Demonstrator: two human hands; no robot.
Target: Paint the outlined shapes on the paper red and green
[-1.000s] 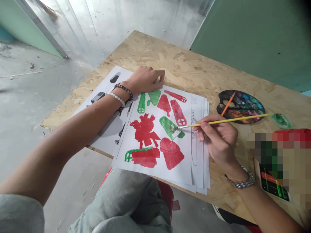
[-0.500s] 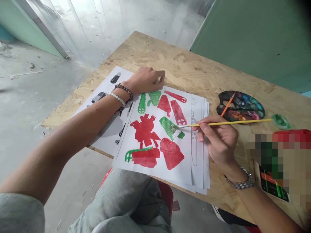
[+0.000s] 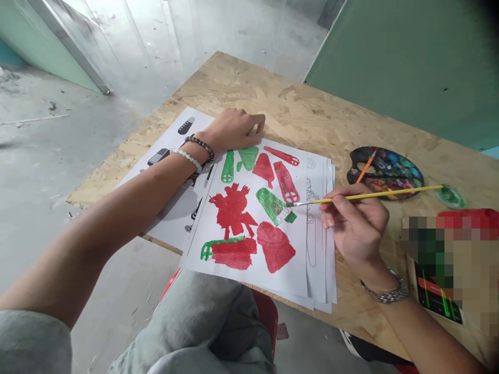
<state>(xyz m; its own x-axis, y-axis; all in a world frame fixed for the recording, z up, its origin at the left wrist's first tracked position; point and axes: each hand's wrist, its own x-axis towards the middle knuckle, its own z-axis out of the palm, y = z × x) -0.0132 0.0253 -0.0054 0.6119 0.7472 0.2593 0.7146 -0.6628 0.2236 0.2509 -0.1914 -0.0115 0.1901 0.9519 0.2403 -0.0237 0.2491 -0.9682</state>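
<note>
My right hand (image 3: pixel 356 228) pinches a thin yellow paintbrush (image 3: pixel 385 194). Its tip touches the partly painted green shape (image 3: pixel 268 202) on the top paper sheet (image 3: pixel 237 280). Other outlined shapes there are filled with red or green, among them a jagged red figure (image 3: pixel 232 208). With fingers curled in and nothing visible in them, my left hand (image 3: pixel 236 125) rests at the sheet's upper edge. Its forearm lies across a second sheet (image 3: pixel 181 117) printed with dark pictures, hiding part of it.
Beyond my right hand lies a dark paint palette (image 3: pixel 405 166) with an orange brush (image 3: pixel 366 165) on it. A small dish of green paint (image 3: pixel 450 196) is beside it. Nearer sits a phone (image 3: pixel 438 293), next to a blurred patch. The chipboard table (image 3: pixel 273 98) borders a green panel (image 3: pixel 409 67).
My right hand and the paintbrush have shifted slightly to the right, and the brush tip has moved toward the right edge of the green shape. My left hand stays put.
</note>
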